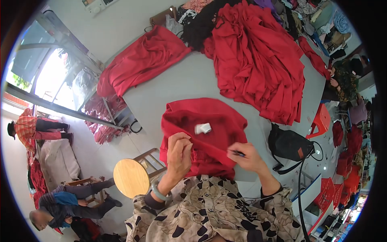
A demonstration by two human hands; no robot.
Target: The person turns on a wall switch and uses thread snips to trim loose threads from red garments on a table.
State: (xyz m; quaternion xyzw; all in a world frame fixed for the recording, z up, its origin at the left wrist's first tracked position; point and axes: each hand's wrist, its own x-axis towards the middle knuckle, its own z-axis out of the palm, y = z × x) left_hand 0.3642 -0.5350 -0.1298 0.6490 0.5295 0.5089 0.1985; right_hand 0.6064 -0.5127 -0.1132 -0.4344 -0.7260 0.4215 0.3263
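A red garment lies spread on the grey table in front of me, its opening facing up and a white label showing inside. The fingers of my left hand are pinched together on the near edge of that opening. My right hand is closed around a small dark tool, whose tip points left over the garment's right side. The tool looks like thread snips, but most of it is hidden in my fingers.
A big heap of red garments covers the table's far right, and another red piece lies far left. A black bag sits at the right edge. A wooden stool stands left. Other people are nearby.
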